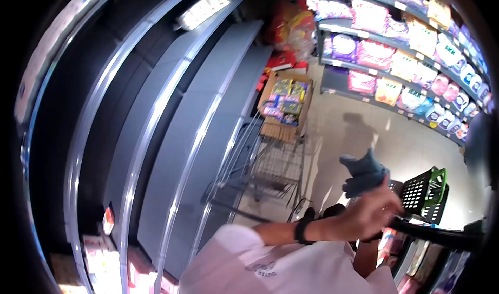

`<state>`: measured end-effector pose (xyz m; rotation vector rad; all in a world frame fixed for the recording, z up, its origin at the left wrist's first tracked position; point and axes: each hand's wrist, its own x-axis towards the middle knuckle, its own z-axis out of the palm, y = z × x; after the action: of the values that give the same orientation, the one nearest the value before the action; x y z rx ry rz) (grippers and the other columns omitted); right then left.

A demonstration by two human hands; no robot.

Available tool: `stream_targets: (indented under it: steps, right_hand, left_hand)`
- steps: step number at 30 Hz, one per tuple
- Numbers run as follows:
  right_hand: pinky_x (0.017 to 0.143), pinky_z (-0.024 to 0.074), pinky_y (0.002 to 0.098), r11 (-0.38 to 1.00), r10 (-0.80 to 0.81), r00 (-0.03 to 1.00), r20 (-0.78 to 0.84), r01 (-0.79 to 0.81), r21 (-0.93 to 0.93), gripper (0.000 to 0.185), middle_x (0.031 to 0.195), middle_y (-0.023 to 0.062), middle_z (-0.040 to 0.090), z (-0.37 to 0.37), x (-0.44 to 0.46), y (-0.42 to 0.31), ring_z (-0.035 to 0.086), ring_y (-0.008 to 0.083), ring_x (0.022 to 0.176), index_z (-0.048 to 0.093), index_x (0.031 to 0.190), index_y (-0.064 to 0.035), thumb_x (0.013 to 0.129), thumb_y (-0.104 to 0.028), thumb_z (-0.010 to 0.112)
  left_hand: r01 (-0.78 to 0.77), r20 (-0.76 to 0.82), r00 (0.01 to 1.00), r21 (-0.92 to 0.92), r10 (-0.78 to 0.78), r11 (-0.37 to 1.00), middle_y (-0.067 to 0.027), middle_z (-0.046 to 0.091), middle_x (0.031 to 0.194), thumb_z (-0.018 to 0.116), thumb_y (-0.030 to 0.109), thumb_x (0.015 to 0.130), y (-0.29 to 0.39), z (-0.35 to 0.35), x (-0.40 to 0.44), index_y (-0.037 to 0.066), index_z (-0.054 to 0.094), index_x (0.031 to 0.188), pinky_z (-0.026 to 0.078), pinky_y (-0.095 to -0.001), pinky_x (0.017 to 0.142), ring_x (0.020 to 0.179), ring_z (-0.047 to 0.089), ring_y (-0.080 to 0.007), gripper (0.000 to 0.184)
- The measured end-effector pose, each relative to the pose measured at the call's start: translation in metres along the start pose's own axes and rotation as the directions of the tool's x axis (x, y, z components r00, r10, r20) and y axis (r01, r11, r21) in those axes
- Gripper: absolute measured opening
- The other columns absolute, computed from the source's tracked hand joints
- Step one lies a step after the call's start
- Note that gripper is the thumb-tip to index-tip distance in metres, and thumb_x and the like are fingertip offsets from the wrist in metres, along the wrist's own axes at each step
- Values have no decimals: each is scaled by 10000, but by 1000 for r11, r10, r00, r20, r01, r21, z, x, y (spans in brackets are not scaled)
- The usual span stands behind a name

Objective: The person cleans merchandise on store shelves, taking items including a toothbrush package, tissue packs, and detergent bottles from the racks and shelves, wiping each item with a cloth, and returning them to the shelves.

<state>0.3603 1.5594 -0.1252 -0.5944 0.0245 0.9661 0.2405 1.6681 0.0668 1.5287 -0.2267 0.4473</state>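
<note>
My left hand (377,211), bare and with a black band at its wrist, is closed at the cuff end of a grey glove. The glove appears to be on my right hand (365,173), whose fingers and thumb are spread with nothing between them. Behind my left hand, my right forearm (366,256) is partly hidden. Both hands are in front of my body at the lower right, just left of a black basket (416,192) with a green part.
Grey shelves (208,107) rise at the left. A wire cart (275,164) stands beside them, with a carton (270,130) of colourful packs at its far end. Stocked shelves (364,70) stand across the floor (332,133). A dark bar (436,232) crosses the lower right.
</note>
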Motion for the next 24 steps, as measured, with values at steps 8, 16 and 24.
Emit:
stream_targets:
  steps: [8, 16, 24]
  right_hand:
    - [896, 462, 287, 799, 249, 939, 239, -60, -598, 394, 1098, -10, 600, 93, 184, -32, 537, 95, 1012, 578, 1201, -76, 1002, -414, 542]
    - [859, 452, 277, 664, 496, 731, 468, 27, -747, 354, 991, -33, 566, 123, 286, -119, 510, 85, 943, 589, 1125, -54, 1056, -370, 445]
    - [761, 454, 240, 727, 5, 995, 100, 65, -684, 352, 947, -31, 594, 32, 351, -200, 530, 63, 852, 609, 1145, -59, 1029, -369, 488]
  left_hand:
    - [550, -667, 694, 247, -271, 798, -107, 618, 1103, 674, 77, 882, -128, -124, 12, 15, 524, 1302, 503, -318, 811, 954, 607, -174, 451]
    - [547, -837, 542, 282, -76, 788, -119, 637, 865, 647, 89, 895, -218, -140, 140, -16, 577, 1036, 481, -335, 705, 775, 593, -184, 188]
    - [523, -442, 846, 571, -299, 634, -225, 579, 741, 556, 178, 951, -273, -155, 312, 2, 558, 924, 458, -427, 612, 686, 599, -404, 179]
